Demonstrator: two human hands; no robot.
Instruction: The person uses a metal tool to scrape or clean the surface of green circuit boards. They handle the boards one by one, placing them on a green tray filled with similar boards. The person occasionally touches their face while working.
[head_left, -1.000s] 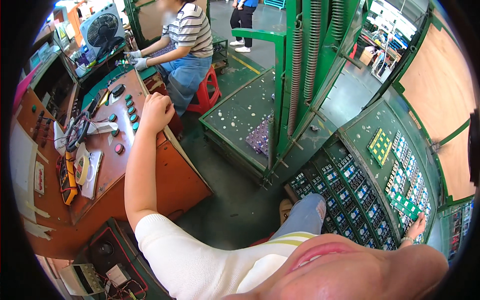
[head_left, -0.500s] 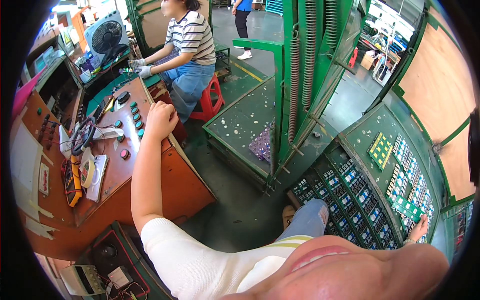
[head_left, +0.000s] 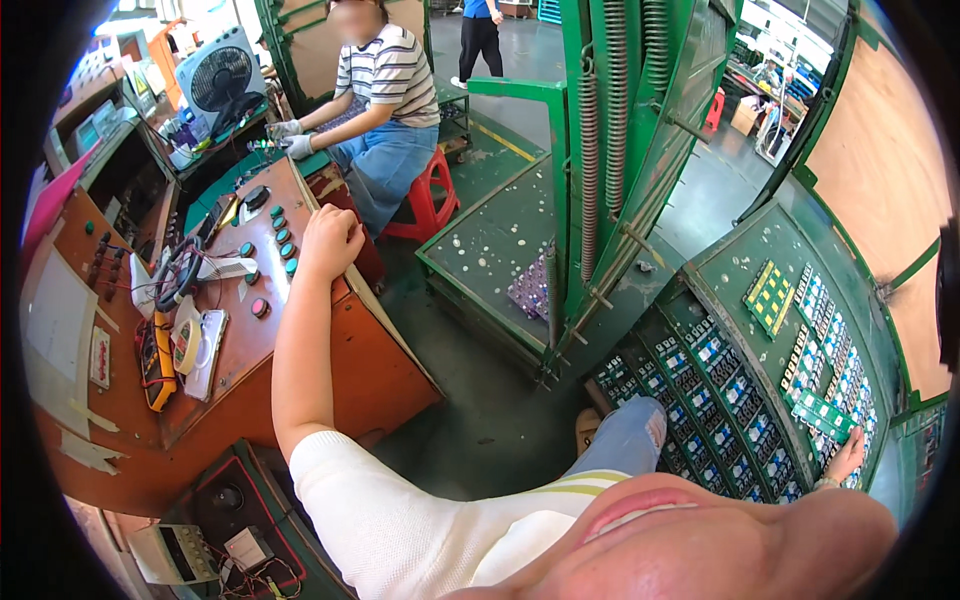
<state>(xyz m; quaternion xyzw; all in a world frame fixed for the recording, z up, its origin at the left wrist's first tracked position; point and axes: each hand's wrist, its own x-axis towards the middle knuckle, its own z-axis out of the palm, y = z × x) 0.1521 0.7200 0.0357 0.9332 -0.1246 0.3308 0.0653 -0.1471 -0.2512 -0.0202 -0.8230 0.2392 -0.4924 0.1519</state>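
My left hand [head_left: 332, 241], its fingers curled in and nothing visible in them, rests at the right edge of the brown control console [head_left: 345, 345]. Near it are several green push buttons [head_left: 285, 236] and a red one [head_left: 260, 307]. At the far right, my right hand [head_left: 848, 456] grips the end of a narrow green circuit board [head_left: 824, 413]. That board lies over rows of small boards with white and blue parts [head_left: 832, 345] on a green bench top. Part of the right hand's fingers is hidden by the board.
A yellow multimeter [head_left: 156, 362], a tape roll [head_left: 187, 340] and a phone-like device [head_left: 206, 355] lie on the console. A green frame with springs [head_left: 588, 150] stands ahead beside a low green platform [head_left: 480, 215]. A gloved co-worker [head_left: 385, 95] sits on a red stool [head_left: 438, 195].
The view has shifted slightly, so the scene sits a little further right. In the background the standing person has moved left. Both my hands keep their places.
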